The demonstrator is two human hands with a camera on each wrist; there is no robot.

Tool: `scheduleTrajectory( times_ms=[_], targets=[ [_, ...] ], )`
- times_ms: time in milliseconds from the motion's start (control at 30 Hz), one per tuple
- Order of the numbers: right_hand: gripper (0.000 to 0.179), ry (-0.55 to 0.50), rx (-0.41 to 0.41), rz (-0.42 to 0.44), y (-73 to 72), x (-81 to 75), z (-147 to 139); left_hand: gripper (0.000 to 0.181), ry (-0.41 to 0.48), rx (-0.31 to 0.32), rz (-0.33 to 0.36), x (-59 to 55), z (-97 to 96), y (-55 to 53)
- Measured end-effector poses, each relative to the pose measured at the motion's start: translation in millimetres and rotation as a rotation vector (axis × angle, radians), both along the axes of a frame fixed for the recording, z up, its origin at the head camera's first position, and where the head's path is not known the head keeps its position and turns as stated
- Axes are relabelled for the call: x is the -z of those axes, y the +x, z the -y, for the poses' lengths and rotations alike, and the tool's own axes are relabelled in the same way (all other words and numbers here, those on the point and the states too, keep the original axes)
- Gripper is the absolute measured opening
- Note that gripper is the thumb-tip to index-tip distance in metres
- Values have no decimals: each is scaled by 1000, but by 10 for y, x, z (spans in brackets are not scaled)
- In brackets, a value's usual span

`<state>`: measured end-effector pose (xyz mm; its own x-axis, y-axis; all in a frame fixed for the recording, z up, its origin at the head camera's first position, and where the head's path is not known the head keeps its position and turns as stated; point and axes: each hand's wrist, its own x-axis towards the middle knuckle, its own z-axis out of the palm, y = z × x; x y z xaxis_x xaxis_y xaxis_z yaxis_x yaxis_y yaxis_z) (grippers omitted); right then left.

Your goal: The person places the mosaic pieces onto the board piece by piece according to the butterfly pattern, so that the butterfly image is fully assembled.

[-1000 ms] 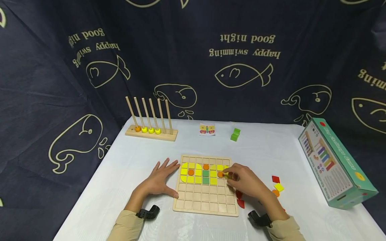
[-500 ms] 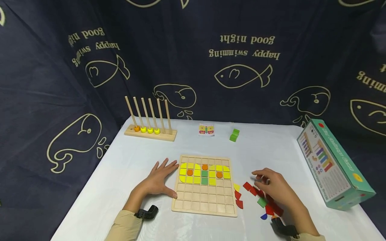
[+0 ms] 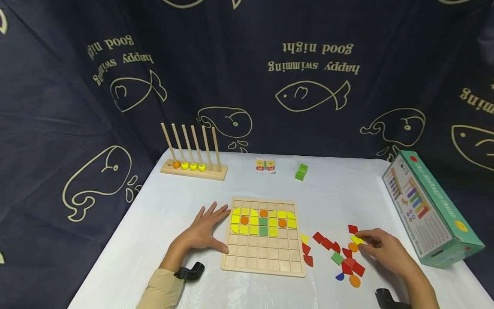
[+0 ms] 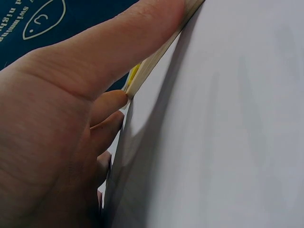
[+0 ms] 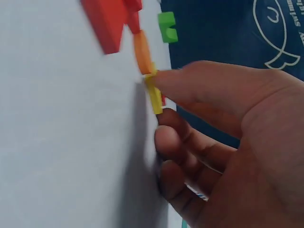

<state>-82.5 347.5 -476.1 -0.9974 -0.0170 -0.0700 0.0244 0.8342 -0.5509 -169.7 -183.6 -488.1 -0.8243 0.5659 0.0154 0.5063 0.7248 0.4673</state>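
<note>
A wooden grid board bears yellow tiles, orange discs and two green squares in its upper rows. My left hand lies spread at the board's left side, thumb and fingertips right at the edge; in the left wrist view the thumb runs along the rim. To the right of the board, my right hand pinches a yellow square tile between thumb and index finger, low over the table. The right wrist view has this yellow tile edge-on at the fingertips, beside an orange disc.
Loose red tiles, a green square, a blue half-disc and orange discs lie around the right hand. Behind stand a peg rack, a butterfly picture card and a green block. A box is far right.
My right hand has moved from the board rightward to the loose pieces and now pinches a yellow square. A yellow quarter tile has been left in the board's right side. The left hand stays put.
</note>
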Motion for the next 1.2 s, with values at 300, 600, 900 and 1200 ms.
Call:
scheduleTrajectory(
  times_ms=[300,600,900,1200],
  targets=[
    [36,54,6,-37,-52,47,72,123,-11,-1,9,5,4,2],
    [38,27,6,-19,-48,43,178,124,5,4,20,33,8,35],
    [37,-94,-103,-131,-126,-18,458,124,4,0,8,13,7,20],
    [30,-146,-185,-131,-258,-31,804,124,2,1,3,10,8,3]
  ],
)
